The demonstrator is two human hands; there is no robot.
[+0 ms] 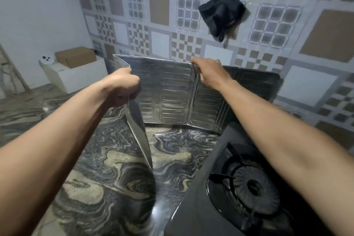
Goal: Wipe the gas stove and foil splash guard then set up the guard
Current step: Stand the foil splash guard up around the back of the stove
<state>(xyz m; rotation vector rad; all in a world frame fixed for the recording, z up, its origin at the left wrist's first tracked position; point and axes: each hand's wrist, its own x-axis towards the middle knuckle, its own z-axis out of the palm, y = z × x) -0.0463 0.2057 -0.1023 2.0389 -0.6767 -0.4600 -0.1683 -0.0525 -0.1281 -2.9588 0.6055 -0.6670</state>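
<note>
The foil splash guard (172, 92) stands upright on the marble counter, its ribbed middle panel facing me. Its left panel is folded toward me, and my left hand (122, 88) is shut on that panel's top edge. My right hand (207, 72) grips the top edge at the fold between the middle and right panels. The right panel runs back behind the black gas stove (239, 188), which sits at the lower right with one burner and its grate showing. No cloth is in either hand.
A black cloth (222, 14) hangs on the tiled wall above the guard. A white box (76, 74) with a brown carton (75, 56) on it sits at the back left. The swirled marble counter (107, 159) stretches in front of the guard.
</note>
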